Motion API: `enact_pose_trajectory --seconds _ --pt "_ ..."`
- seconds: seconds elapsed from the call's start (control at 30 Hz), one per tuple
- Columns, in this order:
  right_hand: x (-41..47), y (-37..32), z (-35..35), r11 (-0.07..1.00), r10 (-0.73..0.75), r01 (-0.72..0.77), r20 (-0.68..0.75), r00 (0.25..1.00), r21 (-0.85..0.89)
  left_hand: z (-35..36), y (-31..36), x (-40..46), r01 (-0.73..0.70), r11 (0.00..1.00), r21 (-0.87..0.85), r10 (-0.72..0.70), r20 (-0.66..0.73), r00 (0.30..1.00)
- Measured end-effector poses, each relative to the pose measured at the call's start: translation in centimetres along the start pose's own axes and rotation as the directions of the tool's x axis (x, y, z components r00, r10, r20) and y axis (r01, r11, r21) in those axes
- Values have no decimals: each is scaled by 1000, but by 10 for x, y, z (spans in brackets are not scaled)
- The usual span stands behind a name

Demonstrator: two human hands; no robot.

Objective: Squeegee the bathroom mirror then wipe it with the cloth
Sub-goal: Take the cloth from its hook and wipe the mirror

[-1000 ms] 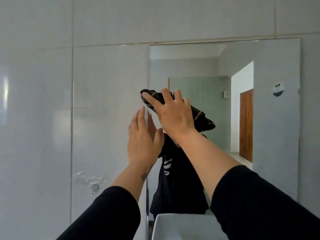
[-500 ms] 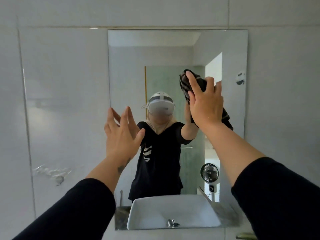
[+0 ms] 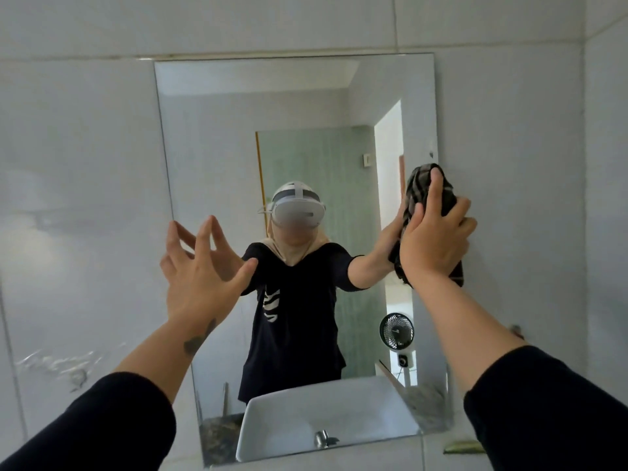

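Cloth (image 3: 416, 188) bunched, pressed against mirror (image 3: 210, 137) near right edge by right hand (image 3: 433, 244), fingers clamped over it. Left hand (image 3: 200, 266) raised at left edge, fingers splayed, nothing held. Basin and fan seen reflected in glass; white wall tiles (image 3: 85, 164) around.

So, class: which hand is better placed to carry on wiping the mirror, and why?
Right. The right hand already presses the dark checked cloth against the mirror near its right edge; the left hand is empty, fingers spread.

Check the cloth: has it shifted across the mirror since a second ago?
Yes. The cloth in the right hand went from the mirror's left edge to its right edge.
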State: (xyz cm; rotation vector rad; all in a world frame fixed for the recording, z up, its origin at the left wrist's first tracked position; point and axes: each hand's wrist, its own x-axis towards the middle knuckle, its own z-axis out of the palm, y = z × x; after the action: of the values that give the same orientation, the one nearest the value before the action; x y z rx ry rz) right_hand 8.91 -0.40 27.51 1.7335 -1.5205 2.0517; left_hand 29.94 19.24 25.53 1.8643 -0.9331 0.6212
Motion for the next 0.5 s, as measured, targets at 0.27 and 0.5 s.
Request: enact_pose_trajectory --seconds 0.27,0.5 --pt "-59 -76 6 970 -238 233 83 968 64 -9 1 -3 7 993 -118 -3 34 999" --pt "-116 -156 17 828 -561 546 183 808 125 -19 -13 4 -13 907 -420 18 7 1000"
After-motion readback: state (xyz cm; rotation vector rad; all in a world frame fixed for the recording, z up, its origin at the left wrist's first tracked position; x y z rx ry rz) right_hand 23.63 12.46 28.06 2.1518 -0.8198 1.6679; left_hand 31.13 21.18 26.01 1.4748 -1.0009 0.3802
